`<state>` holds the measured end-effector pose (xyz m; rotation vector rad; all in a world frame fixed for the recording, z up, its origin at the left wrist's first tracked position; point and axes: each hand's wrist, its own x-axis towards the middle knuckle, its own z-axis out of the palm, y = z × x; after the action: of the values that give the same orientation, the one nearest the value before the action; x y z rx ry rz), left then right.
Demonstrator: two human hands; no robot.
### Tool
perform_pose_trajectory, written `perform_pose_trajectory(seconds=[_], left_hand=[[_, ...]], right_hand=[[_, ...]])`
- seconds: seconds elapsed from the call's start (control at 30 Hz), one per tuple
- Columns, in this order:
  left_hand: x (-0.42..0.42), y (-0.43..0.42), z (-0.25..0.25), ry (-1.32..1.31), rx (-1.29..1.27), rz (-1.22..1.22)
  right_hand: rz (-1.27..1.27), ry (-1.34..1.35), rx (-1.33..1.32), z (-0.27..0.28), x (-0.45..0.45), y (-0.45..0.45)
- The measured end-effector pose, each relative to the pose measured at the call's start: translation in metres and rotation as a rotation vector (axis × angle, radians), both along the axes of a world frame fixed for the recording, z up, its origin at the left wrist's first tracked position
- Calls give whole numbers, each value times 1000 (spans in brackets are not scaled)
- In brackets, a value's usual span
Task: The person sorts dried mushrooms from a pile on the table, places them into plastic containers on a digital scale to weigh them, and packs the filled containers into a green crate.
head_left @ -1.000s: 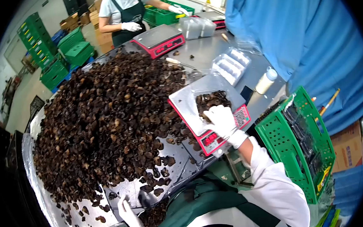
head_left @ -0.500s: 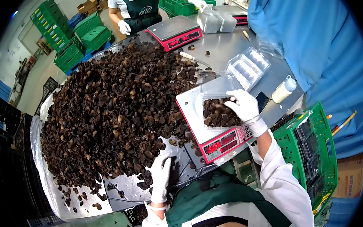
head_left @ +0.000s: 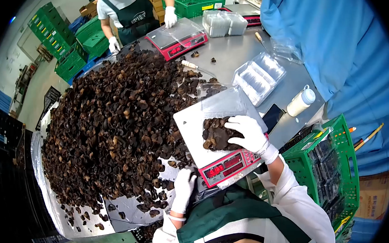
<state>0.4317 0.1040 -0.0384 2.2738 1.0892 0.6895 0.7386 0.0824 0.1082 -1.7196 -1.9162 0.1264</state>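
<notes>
A red-edged digital scale (head_left: 188, 122) stands before me, its lit display (head_left: 215, 169) seeming to read 0.165. On its plate lies a clear plastic box with its lid (head_left: 222, 103) flipped back, filled with dark wood ear mushrooms (head_left: 216, 135). My right hand (head_left: 249, 136), in a white glove, rests over the box's right side. Its thumb and fingers are apart, touching the mushrooms. My left hand (head_left: 184, 191), also gloved, is at the table's near edge, left of the scale, fingers loosely bent and apart. A large mushroom heap (head_left: 110, 135) spreads beyond it.
Clear box stacks (head_left: 258, 77), a phone (head_left: 273, 118) and a white bottle (head_left: 301, 100) stand right of the scale. A green crate (head_left: 348, 156) with packed boxes is at my right. Across the table, a person in a green apron (head_left: 130, 18) stands by another scale (head_left: 176, 38).
The view has shifted slightly. The display has gone from about 0.160 to 0.165. My left hand has moved right, towards the scale. The other person's hand has moved from the box stack to their scale.
</notes>
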Motion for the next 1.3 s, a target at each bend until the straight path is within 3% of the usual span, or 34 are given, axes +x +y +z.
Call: perform_pose_trajectory(seconds=[0.1,0.2,0.23,0.3,0.4,0.53,0.63,0.7,0.8,0.83,0.93,1.03,1.1,1.17,1.23,1.3], left_hand=[[-17,13,17,-132,-175,219],[-16,33,39,-488,-453,389],[-3,38,82,-422,-621,415],[21,47,108,-551,-631,248],[56,53,140,-674,-865,125],[91,59,148,-533,-665,80],[106,63,124,-149,157,-104],[105,59,123,-98,150,-120],[89,54,130,-414,-250,50],[80,58,130,-352,-199,85],[62,65,117,-502,-326,226],[61,66,106,-516,-269,230],[72,74,101,-324,108,119],[96,78,110,-174,227,126],[114,84,117,-127,265,67],[120,86,111,-254,87,38]], right_hand=[[-36,161,156,0,8,-10],[-195,242,171,5,16,-15],[-235,279,165,6,17,-17],[-237,283,171,7,15,-21],[-226,286,178,9,10,-26],[-238,295,158,7,10,-38],[-262,307,150,3,11,-47],[-269,311,162,3,13,-51],[-316,342,188,7,19,-54],[-338,348,191,7,24,-54],[-344,451,198,6,36,-49],[-336,674,118,15,37,-36],[-366,598,114,13,38,-27],[-342,588,132,12,34,-20],[-319,535,125,13,27,-15],[-313,496,125,15,21,-14]])
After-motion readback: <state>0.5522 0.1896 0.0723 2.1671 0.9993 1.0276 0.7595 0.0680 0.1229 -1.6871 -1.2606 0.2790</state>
